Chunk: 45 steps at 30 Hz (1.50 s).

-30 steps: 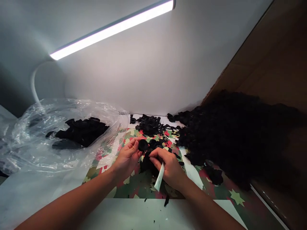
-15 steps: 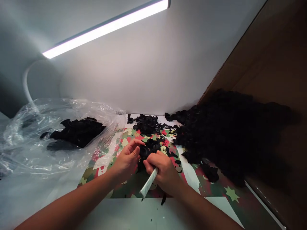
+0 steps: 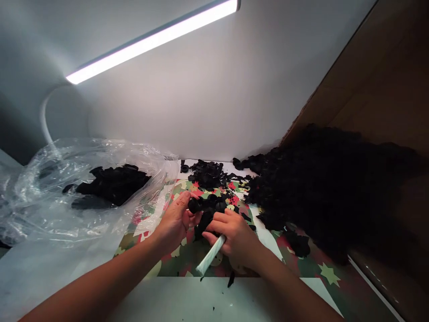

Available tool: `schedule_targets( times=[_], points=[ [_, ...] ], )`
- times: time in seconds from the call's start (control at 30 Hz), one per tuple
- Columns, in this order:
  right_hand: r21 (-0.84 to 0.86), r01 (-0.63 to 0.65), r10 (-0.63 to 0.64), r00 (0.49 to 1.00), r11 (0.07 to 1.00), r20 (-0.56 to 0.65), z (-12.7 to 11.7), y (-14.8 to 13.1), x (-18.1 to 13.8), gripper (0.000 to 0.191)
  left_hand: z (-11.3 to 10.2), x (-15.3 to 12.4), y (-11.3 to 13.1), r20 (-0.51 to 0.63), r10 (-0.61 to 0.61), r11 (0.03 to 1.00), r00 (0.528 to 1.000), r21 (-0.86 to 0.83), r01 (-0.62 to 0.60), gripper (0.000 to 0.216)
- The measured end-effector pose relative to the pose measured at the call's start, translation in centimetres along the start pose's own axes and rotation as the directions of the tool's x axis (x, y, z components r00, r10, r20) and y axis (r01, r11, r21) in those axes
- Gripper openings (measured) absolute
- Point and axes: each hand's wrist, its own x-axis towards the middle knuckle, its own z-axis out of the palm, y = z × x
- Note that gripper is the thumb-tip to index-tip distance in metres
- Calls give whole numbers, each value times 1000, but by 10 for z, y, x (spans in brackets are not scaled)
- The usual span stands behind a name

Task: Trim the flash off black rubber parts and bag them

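Between the fingers and thumb of my left hand [image 3: 174, 221] is a round black rubber-like part [image 3: 194, 205]. My right hand [image 3: 236, 233] is closed around a slim tool with a pale wrapped handle [image 3: 210, 256]. The handle's end sticks out toward me, and the working tip is hidden by the hand. Just beyond both hands lies a small heap of black parts [image 3: 212, 203] on the camouflage-patterned sheet [image 3: 181, 264]. The hands are a short way apart.
A clear plastic bag [image 3: 100, 223] with black pieces [image 3: 115, 183] lies at left. Black scraps [image 3: 208, 173] are piled near the wall. At right, a large black heap [image 3: 301, 188] spills from a cardboard box [image 3: 362, 96]. A lamp [image 3: 154, 42] hangs above.
My left hand has drawn slightly back from the right, tilting the round black part. My right hand has shifted slightly right, still gripping the tool. The view has shifted slightly.
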Motion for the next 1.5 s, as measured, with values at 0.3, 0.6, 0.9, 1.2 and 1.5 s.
schedule_targets(
  times=[0.3, 0.6, 0.9, 1.2, 1.5],
  points=[
    [301, -286, 295, 955, 910, 14, -3, 5, -1, 13, -2, 0, -9, -55, -119, 964, 991, 231, 128, 52],
    [431, -409, 480, 875, 805, -65, 4, -12, 6, 24, -9, -5, -14, 206, 221, 716, 953, 629, -302, 54],
    [667, -394, 572, 818, 633, -60, -1, -14, 4, 32, -3, -13, -6, 184, 263, 780, 947, 537, -321, 44],
    [928, -372, 683, 683, 18, 260, 7, -27, 6, 49, -4, -16, 2, 218, 491, 692, 843, 491, -530, 21],
    [758, -349, 703, 683, 552, -197, -11, 2, 3, 56, -7, -9, 5, 259, 467, 621, 846, 585, -522, 8]
  ],
)
